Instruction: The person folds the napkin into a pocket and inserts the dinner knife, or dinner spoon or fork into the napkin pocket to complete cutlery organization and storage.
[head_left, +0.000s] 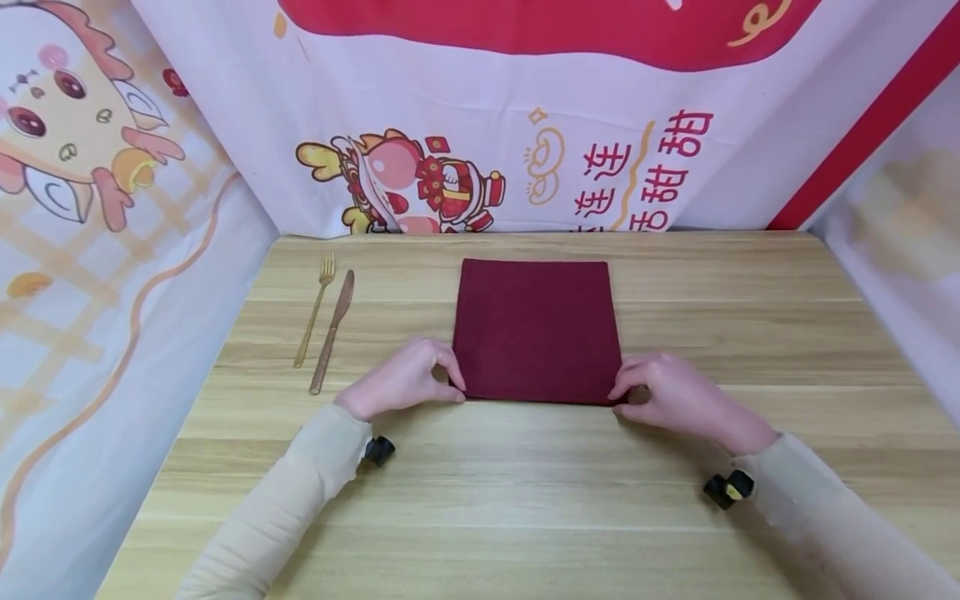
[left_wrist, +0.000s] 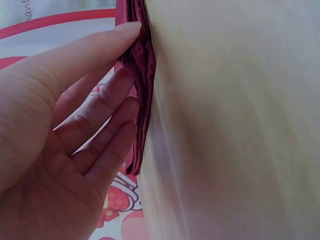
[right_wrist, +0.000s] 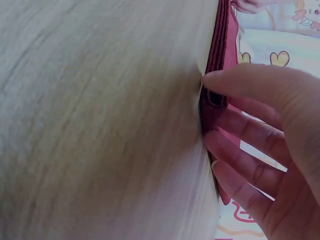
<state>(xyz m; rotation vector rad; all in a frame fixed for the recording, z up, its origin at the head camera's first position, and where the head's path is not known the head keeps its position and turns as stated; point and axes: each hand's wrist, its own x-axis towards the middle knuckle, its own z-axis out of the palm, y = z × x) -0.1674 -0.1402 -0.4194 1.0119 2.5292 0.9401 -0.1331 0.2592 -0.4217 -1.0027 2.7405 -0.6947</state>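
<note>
A dark red folded cloth (head_left: 536, 329) lies as a near-square on the wooden table. At its near left corner, my left hand (head_left: 408, 379) pinches the edge between thumb and fingers. My right hand (head_left: 671, 396) grips the near right corner in the same way. In the left wrist view, the thumb of the left hand (left_wrist: 65, 115) presses on the stacked layers of the cloth (left_wrist: 145, 65). The right wrist view shows the right hand (right_wrist: 270, 130) with its thumb at the layered edge of the cloth (right_wrist: 218, 40) and the other fingers along its side.
A gold fork (head_left: 316, 312) and a knife (head_left: 332, 333) lie side by side left of the cloth, handles towards me. Printed white fabric (head_left: 540, 92) hangs behind the table's far edge and along both sides.
</note>
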